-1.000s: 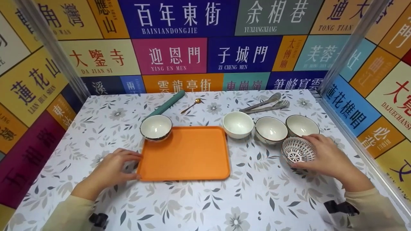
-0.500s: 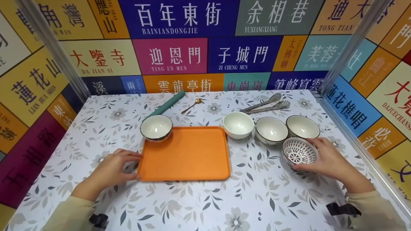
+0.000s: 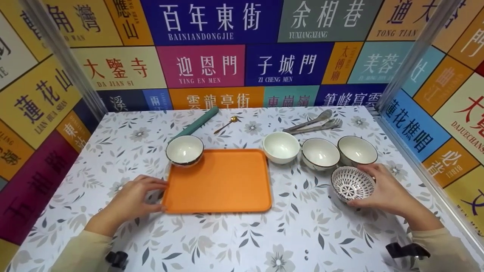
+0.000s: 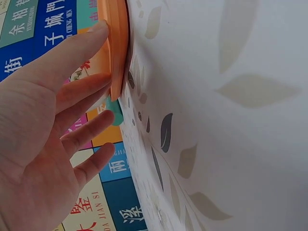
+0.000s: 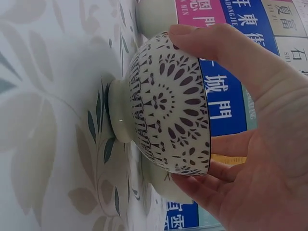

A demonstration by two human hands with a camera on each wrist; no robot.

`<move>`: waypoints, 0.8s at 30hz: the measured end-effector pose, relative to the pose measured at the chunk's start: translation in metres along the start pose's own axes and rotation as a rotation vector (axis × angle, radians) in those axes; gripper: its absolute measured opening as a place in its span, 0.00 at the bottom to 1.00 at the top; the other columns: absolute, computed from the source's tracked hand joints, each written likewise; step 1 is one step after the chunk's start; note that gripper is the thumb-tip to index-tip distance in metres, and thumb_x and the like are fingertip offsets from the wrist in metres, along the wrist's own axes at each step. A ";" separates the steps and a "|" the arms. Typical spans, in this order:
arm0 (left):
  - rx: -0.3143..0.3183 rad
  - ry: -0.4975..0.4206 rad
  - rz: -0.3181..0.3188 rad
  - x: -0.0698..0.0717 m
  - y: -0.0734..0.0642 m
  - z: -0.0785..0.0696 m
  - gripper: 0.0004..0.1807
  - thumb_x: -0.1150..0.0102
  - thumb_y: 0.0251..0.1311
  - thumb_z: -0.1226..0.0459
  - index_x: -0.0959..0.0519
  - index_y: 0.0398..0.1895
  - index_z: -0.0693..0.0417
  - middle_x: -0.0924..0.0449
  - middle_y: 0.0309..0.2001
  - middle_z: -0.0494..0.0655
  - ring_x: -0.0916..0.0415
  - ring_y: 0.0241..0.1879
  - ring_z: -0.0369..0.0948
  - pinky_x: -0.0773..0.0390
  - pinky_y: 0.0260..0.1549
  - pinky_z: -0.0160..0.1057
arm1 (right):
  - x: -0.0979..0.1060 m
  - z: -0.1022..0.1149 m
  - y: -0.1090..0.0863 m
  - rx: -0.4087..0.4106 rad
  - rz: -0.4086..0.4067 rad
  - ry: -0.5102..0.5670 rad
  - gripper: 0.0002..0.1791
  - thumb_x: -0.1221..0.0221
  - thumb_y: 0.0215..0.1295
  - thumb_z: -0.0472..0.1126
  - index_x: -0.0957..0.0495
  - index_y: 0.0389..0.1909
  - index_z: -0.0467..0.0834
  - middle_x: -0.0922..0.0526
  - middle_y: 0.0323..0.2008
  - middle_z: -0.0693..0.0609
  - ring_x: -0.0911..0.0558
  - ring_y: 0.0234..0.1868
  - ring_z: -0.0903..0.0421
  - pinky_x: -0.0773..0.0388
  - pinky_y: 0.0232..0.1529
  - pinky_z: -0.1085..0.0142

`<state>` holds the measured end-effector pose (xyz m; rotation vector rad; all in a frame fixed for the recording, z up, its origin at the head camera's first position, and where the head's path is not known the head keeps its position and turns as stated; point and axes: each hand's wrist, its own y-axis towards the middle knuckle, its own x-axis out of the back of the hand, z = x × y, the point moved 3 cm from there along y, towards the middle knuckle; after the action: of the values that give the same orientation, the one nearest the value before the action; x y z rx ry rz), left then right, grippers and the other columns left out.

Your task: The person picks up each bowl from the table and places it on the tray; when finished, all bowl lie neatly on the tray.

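My right hand [image 3: 385,189] grips a small patterned bowl [image 3: 352,184], thumb on the near side and fingers on the far side. In the right wrist view the bowl [image 5: 168,106] shows dark petal marks outside, its foot close to the tablecloth; whether it touches is unclear. My left hand [image 3: 130,198] rests its thumb and fingertips against the left edge of an orange tray [image 3: 219,185], its fingers extended in the left wrist view. A dark-rimmed bowl [image 3: 185,150] sits over the tray's far left corner.
Right of the tray stand a pale bowl [image 3: 281,147] and two dark-rimmed bowls, one in the middle [image 3: 320,153] and a right one [image 3: 357,150]. Farther back lie a green rod [image 3: 198,121], a small gold spoon [image 3: 227,124] and grey utensils [image 3: 315,122]. Printed walls enclose the table.
My right hand has drawn the patterned bowl slightly toward me, opening a little distance from the dark-rimmed bowl behind it. The left hand and tray have stayed in place.
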<state>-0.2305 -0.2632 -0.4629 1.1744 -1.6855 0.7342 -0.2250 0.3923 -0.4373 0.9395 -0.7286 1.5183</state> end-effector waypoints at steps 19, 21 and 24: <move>0.002 -0.021 -0.002 0.001 0.001 0.000 0.33 0.19 0.48 0.54 0.16 0.60 0.48 0.19 0.64 0.44 0.27 0.66 0.52 0.31 0.67 0.66 | -0.047 0.092 0.013 0.236 0.051 0.215 0.66 0.12 0.23 0.52 0.30 0.72 0.41 0.30 0.66 0.45 0.26 0.64 0.38 0.27 0.63 0.30; 0.001 -0.024 -0.003 0.001 0.001 0.000 0.32 0.19 0.48 0.55 0.16 0.60 0.48 0.19 0.64 0.44 0.27 0.66 0.52 0.30 0.67 0.65 | -0.054 0.105 0.018 0.260 0.067 0.236 0.66 0.12 0.23 0.51 0.30 0.72 0.41 0.31 0.66 0.46 0.26 0.64 0.40 0.27 0.64 0.32; 0.003 -0.024 -0.003 0.000 -0.001 0.001 0.32 0.19 0.48 0.55 0.16 0.60 0.48 0.19 0.64 0.44 0.27 0.66 0.52 0.30 0.68 0.65 | -0.066 0.127 0.027 0.288 0.094 0.268 0.67 0.12 0.22 0.50 0.30 0.73 0.42 0.31 0.67 0.48 0.27 0.66 0.43 0.28 0.67 0.35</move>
<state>-0.2301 -0.2640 -0.4633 1.1924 -1.7026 0.7240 -0.2294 0.2471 -0.4315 0.8978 -0.3718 1.8236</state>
